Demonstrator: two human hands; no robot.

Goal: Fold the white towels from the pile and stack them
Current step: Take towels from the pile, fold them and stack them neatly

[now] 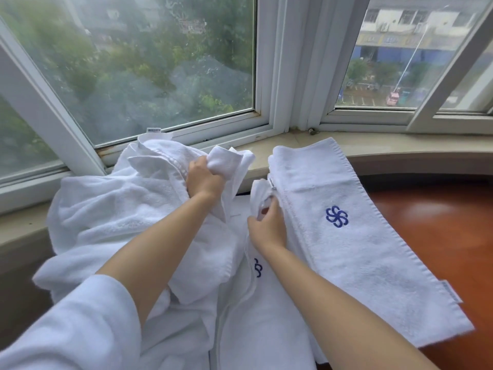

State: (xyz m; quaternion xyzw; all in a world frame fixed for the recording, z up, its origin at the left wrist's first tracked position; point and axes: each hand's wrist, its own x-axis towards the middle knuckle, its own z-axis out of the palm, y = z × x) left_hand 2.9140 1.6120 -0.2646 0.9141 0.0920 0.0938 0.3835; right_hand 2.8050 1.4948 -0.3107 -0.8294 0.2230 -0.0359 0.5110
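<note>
Both hands grip one towel (pixel 234 303): left hand (pixel 204 180) bunches a corner, right hand (pixel 266 228) pinches its edge. Soft, floppy cloth; best held at corners.

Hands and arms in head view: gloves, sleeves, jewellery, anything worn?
Both hands are bare: no gloves, rings or watch visible on the left hand or the right hand. The left arm wears a white sleeve pushed up to about the elbow, leaving the forearm uncovered. The right forearm is uncovered as far as the picture shows; no sleeve is in view there.

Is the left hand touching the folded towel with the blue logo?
Apart. The head view shows the left hand gripping the towel pile, with windowsill between it and the folded towel.
</note>
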